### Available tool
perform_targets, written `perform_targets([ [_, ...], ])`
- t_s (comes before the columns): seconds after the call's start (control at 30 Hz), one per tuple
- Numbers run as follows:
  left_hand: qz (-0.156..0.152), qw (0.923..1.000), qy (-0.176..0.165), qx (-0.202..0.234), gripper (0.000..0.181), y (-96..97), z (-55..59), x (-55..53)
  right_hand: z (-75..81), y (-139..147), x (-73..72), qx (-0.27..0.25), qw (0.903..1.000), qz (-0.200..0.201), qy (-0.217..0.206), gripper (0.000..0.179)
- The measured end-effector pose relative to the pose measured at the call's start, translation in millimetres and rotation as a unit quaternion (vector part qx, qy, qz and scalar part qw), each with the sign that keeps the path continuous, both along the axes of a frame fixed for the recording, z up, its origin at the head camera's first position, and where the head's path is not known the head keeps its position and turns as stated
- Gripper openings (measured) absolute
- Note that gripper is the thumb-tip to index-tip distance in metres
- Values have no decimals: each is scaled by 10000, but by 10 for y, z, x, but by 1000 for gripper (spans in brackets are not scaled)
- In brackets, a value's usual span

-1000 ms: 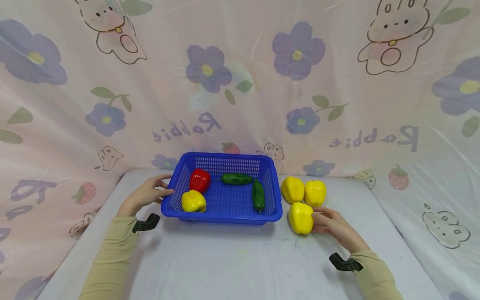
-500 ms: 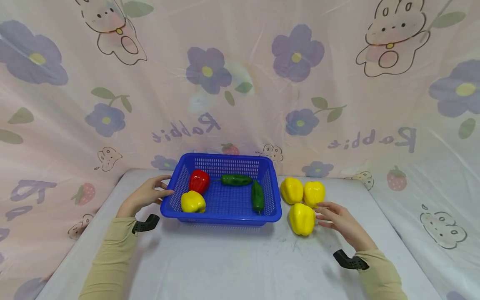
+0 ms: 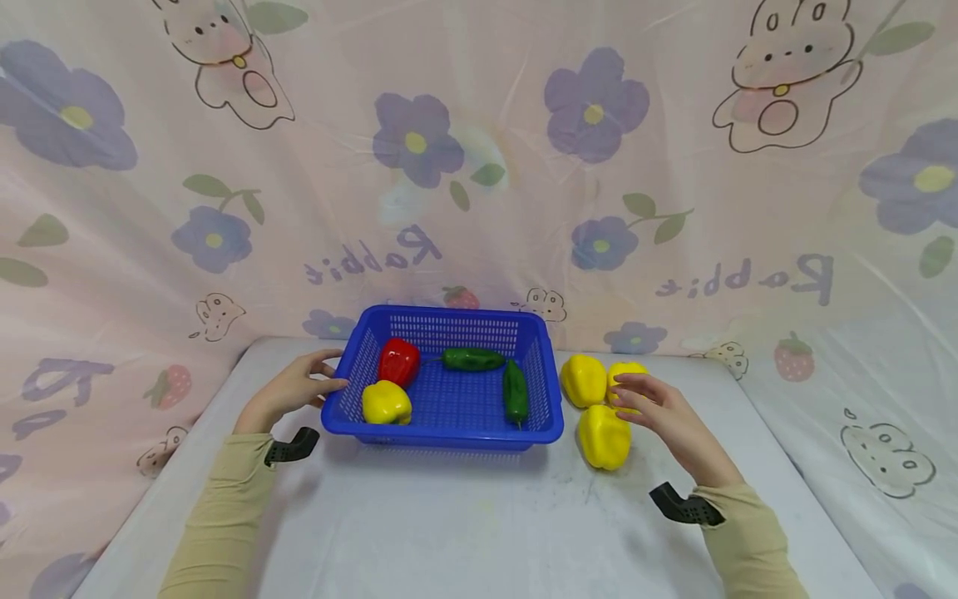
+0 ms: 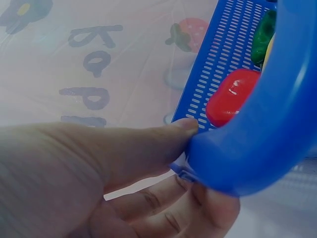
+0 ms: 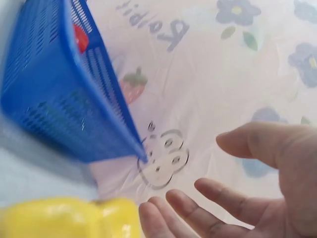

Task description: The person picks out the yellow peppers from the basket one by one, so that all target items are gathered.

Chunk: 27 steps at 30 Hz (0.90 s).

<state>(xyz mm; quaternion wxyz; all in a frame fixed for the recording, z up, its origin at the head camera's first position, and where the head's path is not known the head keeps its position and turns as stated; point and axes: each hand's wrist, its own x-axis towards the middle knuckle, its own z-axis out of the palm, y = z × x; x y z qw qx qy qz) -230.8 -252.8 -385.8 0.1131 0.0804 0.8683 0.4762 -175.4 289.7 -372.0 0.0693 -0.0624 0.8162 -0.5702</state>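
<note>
My left hand (image 3: 284, 393) grips the left rim of a blue plastic basket (image 3: 449, 434), thumb (image 4: 163, 141) on the rim and fingers curled beneath. Inside lie a red bell pepper (image 3: 399, 363), a yellow bell pepper (image 3: 387, 403) and two green chili peppers, one at the back (image 3: 473, 359) and one along the right side (image 3: 515, 391). Right of the basket sit three more yellow bell peppers. My right hand (image 3: 669, 420) holds nothing, its fingers spread over the back-right pepper (image 3: 627, 371), partly covering it. The front pepper (image 3: 604, 438) and back-left pepper (image 3: 584, 380) are close by.
A white-covered table (image 3: 464, 524) carries everything. Behind it hangs a pink curtain (image 3: 494, 225) printed with flowers and rabbits. Each wrist wears a black camera mount, one on the left (image 3: 292, 447) and one on the right (image 3: 684, 506).
My right hand has left the front yellow bell pepper, drawn back right, then moved up and left over the back-right one. The front pepper has shifted slightly right. The left hand stays put.
</note>
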Motion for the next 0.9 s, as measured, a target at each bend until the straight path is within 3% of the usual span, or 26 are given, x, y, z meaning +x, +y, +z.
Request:
perform_targets([
  [0.3, 12, 10000, -19, -21, 66, -1, -9, -11, 203, -334, -76, 14, 9980, 354, 516, 49],
  [0.47, -9, 10000, -17, 0, 65, 16, -10, -16, 262, -522, -108, -8, 9966, 650, 514, 46],
  [0.7, 20, 10000, -21, -73, 66, 9, -14, -17, 257, -791, -168, 59, 9945, 885, 563, 48],
  [0.9, -24, 10000, 27, -47, 66, 21, 16, -12, 203, -1081, -275, 68, 9861, 1432, 843, 47],
])
